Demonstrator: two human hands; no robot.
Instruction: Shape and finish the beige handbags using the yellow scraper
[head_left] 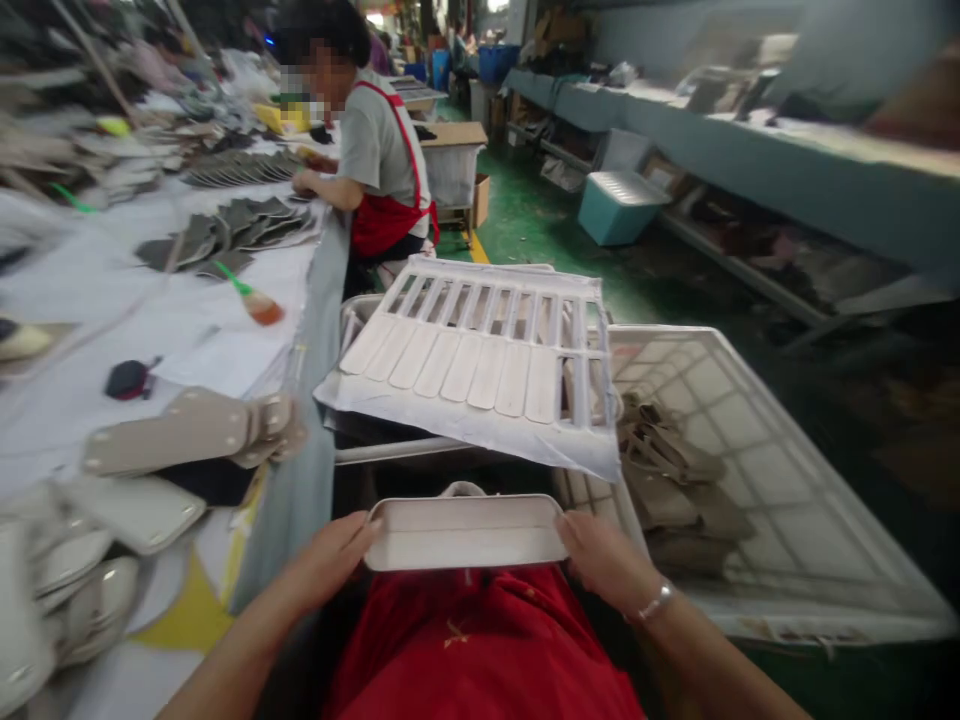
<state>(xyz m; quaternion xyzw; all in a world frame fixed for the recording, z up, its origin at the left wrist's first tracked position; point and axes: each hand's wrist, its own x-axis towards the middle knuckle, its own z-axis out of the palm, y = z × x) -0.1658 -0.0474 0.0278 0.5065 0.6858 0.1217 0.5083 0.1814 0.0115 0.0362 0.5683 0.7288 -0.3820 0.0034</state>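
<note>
Both hands are clamped on one pale cream, rounded-corner panel [465, 535], which is held level and crosswise just above the lap, over a red apron [480, 645]. The left hand [330, 560] grips the panel's left end with its fingertips on the edge. The right hand [607, 558] grips the right end, and a thin metal bracelet [655, 603] sits at its wrist. The hands are well apart, with the whole length of the panel between them. Just beyond the panel a white slatted rack [577, 385] lies tilted on a white sheet, and a row of pale strips [450, 360] is laid side by side across it. To the right of the rack stands a large white grid-walled crate [795, 500], with a heap of taupe cut pieces [675, 470] against its near-left side. On the left runs a paper-covered worktop [202, 350] that carries a fanned stack of beige panels [180, 432], more pale panels near the bottom corner, a small black object [127, 380] and a green-handled brush [251, 297]. Further along the same worktop a co-worker [382, 150] in a grey shirt and red apron sits with their hands at rows of grey pieces. Across the green floor a teal lidded bin [619, 205] stands below a long shelf.
</note>
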